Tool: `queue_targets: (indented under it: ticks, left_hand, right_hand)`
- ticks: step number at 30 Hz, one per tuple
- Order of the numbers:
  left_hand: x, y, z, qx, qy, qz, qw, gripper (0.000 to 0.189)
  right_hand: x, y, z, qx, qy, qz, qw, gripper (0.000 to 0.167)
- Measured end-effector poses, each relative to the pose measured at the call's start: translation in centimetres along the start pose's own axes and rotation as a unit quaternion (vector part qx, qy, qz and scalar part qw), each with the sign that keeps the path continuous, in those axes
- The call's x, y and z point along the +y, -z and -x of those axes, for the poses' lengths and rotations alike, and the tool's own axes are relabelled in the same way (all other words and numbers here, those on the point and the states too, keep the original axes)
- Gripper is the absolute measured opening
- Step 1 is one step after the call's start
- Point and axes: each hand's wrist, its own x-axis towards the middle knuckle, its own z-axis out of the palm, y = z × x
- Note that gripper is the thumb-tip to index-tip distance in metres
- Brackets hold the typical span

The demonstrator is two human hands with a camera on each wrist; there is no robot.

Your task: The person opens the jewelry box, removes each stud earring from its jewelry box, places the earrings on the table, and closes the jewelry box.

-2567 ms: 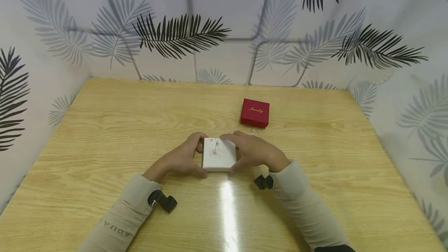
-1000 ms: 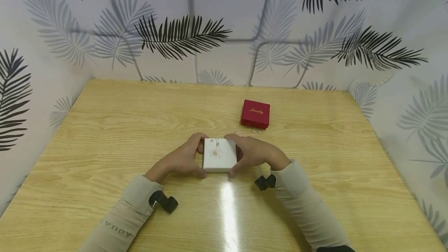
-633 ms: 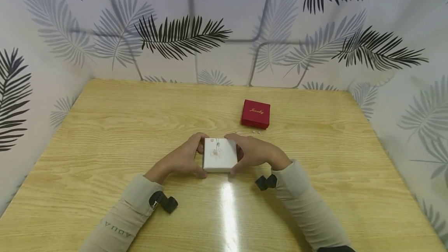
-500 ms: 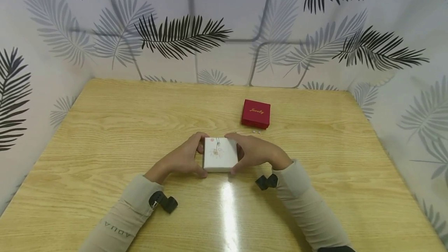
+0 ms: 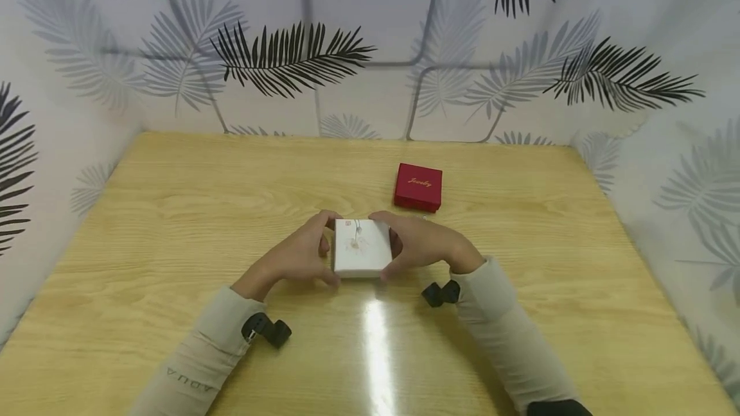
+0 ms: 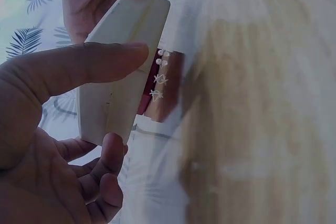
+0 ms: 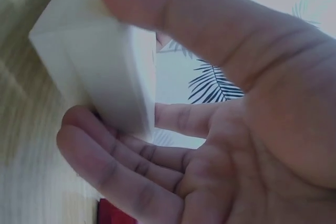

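Note:
A square white box (image 5: 362, 249) with a fine floral print on its lid is held between both hands, in front of the red box. My left hand (image 5: 300, 254) grips its left side, thumb at the near edge and fingers at the far edge. On the right side my right hand (image 5: 421, 242) grips it in the same way. In the left wrist view the thumb lies across the white box's side (image 6: 105, 108). The right wrist view shows the thumb on one face of the white box (image 7: 100, 72) and curled fingers around the opposite edge.
A red box (image 5: 419, 186) lettered "Jewelry" stands on the wooden table (image 5: 231, 185) behind the white one. Small pearl studs (image 6: 161, 61) and star-shaped pieces (image 6: 156, 94) lie close to the red box. A patterned cloth (image 5: 370, 101) hangs behind the table.
Both hands have shifted the white box slightly up and away in the head view, and the right hand now covers more of the small studs. The camera view has shifted a little.

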Motion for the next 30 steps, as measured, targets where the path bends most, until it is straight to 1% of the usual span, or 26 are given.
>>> queue_targets:
  ticks: [4, 6, 8, 11, 15, 20, 26, 30]
  left_hand:
    - [0.9, 1.0, -0.2, 0.000, -0.019, -0.013, 0.9997, 0.104]
    - [1.3, 1.4, -0.4, -0.002, -0.023, -0.012, 0.9997, 0.103]
    - [1.6, 1.8, -0.6, -0.003, -0.022, -0.010, 0.9997, 0.101]
    - [1.9, 2.2, -1.0, -0.003, -0.012, -0.004, 0.9999, 0.102]
    - [2.1, 2.7, -1.7, -0.001, -0.007, -0.010, 0.9999, 0.102]
    - [2.4, 3.4, -2.5, -0.002, -0.007, -0.016, 0.9998, 0.100]
    - [2.8, 4.2, -3.4, -0.005, -0.008, -0.015, 0.9998, 0.098]
    - [3.0, 4.7, -3.8, -0.002, -0.009, -0.015, 0.9998, 0.099]
  right_hand:
    - [-0.4, 0.8, -0.1, 0.004, 0.001, -0.013, 0.9999, 0.089]
    - [-0.5, 1.3, -0.2, 0.006, 0.001, -0.012, 0.9999, 0.088]
    - [-0.7, 1.7, -0.3, 0.006, 0.003, -0.010, 0.9999, 0.084]
    - [-0.6, 2.3, -0.7, 0.004, 0.003, -0.010, 0.9999, 0.081]
    - [-0.3, 3.0, -1.1, 0.001, 0.003, -0.013, 0.9999, 0.084]
    - [-0.2, 3.9, -1.6, 0.001, 0.009, -0.013, 0.9999, 0.086]
    - [-0.1, 5.0, -2.2, -0.003, 0.010, -0.022, 0.9997, 0.080]
    - [-0.2, 5.7, -2.6, -0.013, 0.006, -0.023, 0.9996, 0.083]
